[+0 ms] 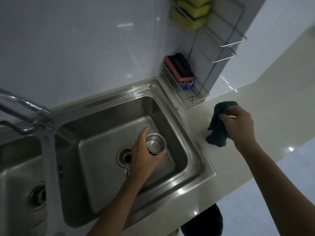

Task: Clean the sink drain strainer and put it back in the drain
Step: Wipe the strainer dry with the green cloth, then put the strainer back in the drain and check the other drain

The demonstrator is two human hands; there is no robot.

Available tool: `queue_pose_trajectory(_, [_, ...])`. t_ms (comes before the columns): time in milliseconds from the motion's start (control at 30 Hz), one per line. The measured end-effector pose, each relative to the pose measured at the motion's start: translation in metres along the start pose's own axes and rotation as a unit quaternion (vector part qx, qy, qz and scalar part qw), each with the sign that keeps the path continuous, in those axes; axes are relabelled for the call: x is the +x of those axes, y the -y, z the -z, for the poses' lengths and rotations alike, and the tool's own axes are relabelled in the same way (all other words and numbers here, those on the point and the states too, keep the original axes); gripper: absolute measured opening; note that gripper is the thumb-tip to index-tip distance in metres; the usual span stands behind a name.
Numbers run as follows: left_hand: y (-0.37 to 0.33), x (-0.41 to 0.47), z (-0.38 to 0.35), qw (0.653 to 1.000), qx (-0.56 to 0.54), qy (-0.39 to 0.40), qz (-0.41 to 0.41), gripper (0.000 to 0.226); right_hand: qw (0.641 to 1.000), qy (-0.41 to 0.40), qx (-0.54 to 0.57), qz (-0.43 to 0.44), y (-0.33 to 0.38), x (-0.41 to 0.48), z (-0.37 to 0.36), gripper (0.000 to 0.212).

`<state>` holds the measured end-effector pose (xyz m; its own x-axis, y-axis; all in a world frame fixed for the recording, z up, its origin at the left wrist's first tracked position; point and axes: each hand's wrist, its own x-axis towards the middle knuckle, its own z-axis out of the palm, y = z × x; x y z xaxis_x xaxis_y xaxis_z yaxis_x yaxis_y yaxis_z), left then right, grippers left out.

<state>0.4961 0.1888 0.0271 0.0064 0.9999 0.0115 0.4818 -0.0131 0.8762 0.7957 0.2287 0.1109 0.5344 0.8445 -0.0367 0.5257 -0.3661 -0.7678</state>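
Now my left hand [144, 155] grips the steel drain strainer [156, 144] over the sink [190, 143], near its open drain [126, 158]. It looks light, rigid and probably slick, so it is best held by its wall. My right hand [238, 123] pinches a dark cloth [216, 133].

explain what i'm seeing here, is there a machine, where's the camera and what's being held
There is no machine here: these are a person's two bare arms. The single picture comes from a camera worn on the person's head, looking down at a steel sink set in a pale counter. The left hand is over the basin, its fingers curled round a small metal drain strainer. Beside it the drain is open, with no strainer in it. The right hand is over the counter, pinching a dark cloth that hangs down. Behind, a wire rack holds a scrubbing sponge, and a tap shows at the left.
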Motion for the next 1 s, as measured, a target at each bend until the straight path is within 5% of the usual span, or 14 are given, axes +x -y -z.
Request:
queue_pose_trajectory(167, [-0.010, -0.003, -0.016, 1.000, 0.000, 0.023, 0.007, 0.105, 0.971, 0.085, -0.224, -0.012, -0.055, -0.007, -0.010, 0.027])
queue_pose_trajectory(300, [-0.012, -0.009, -0.022, 0.999, 0.012, 0.042, 0.018, 0.107, 0.951, 0.068, -0.290, 0.086, -0.042, -0.036, -0.032, 0.066])
queue_pose_trajectory(367, [-0.013, -0.010, -0.023, 0.999, 0.035, 0.037, 0.019, 0.111, 0.945, 0.082, -0.261, 0.181, -0.017, -0.061, -0.048, 0.075])
queue_pose_trajectory(467, [-0.012, -0.011, -0.019, 0.997, 0.070, 0.018, 0.014, 0.114, 0.935, 0.270, -0.160, 0.165, 0.015, -0.092, -0.076, 0.083])
queue_pose_trajectory(633, [0.016, -0.014, 0.002, 0.995, 0.094, 0.011, 0.012, 0.101, 0.909, 0.375, -0.081, 0.162, 0.033, -0.112, -0.115, 0.062])
queue_pose_trajectory(833, [0.064, -0.026, 0.034, 0.993, 0.103, -0.018, 0.060, 0.106, 0.891, 0.404, -0.087, 0.189, 0.050, -0.132, -0.167, 0.078])
queue_pose_trajectory(1000, [0.110, -0.030, 0.064, 0.989, 0.107, -0.039, 0.095, 0.104, 0.861, 0.447, -0.085, 0.227, 0.069, -0.147, -0.216, 0.048])
